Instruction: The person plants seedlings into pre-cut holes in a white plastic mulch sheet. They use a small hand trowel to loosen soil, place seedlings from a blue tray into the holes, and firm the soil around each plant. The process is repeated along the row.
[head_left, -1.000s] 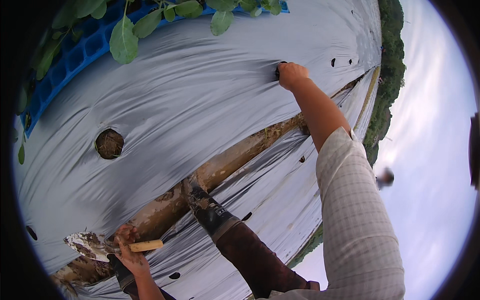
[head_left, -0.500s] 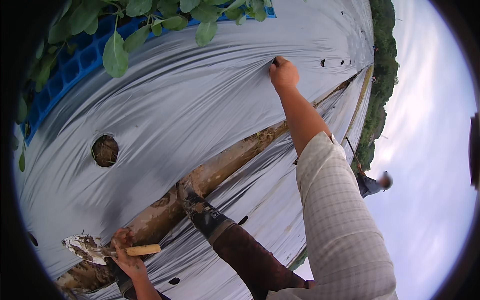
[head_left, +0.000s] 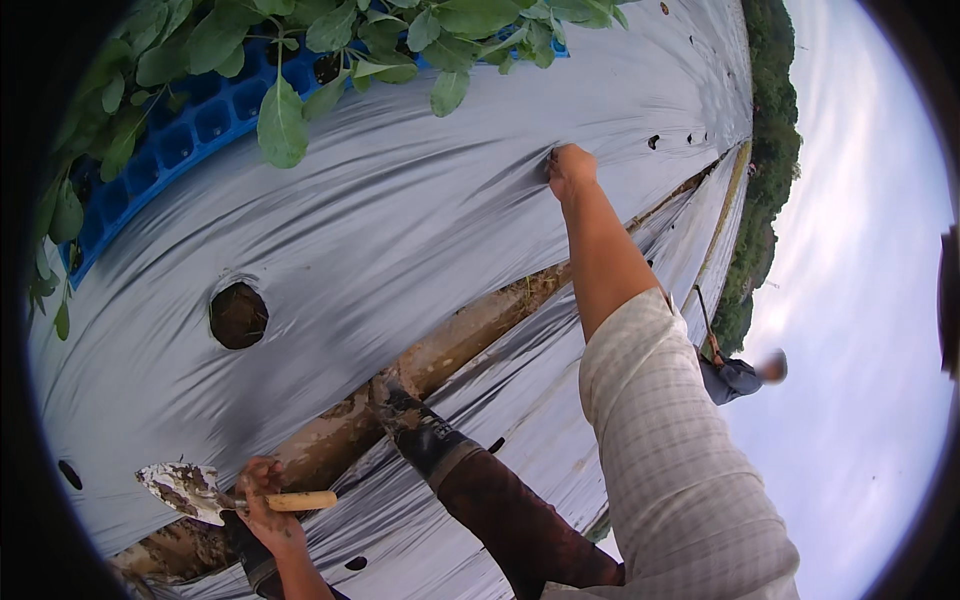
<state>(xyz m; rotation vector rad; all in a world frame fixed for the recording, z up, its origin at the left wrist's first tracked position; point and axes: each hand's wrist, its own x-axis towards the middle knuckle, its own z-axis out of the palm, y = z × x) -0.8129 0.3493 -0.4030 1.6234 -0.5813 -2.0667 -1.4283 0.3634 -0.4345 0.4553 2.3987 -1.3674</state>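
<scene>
My left hand [head_left: 266,508], smeared with mud, is closed round a hand trowel [head_left: 183,491] with a wooden handle; its pale blade is caked with soil. It hovers near the bed's edge at the lower left. My right hand [head_left: 572,172] reaches far up the bed, its fingers pinched at the silvery plastic film [head_left: 400,230]. Creases run from the fingertips across the sheet, and a dark patch shows beside them; the fingertips are partly hidden. Between my hands, a round planting hole [head_left: 239,316] in the film shows brown soil.
A blue seedling tray [head_left: 140,172] with leafy green seedlings [head_left: 283,120] lies across the upper left. My muddy boot [head_left: 410,420] stands in the wet furrow [head_left: 460,335]. More holes [head_left: 653,142] dot the film. Another person [head_left: 732,378] holding a long pole is at the right.
The scene has shifted slightly right and down in view. My right hand has come a little nearer the round hole, and the creases around it have eased. The trowel stays in my left hand.
</scene>
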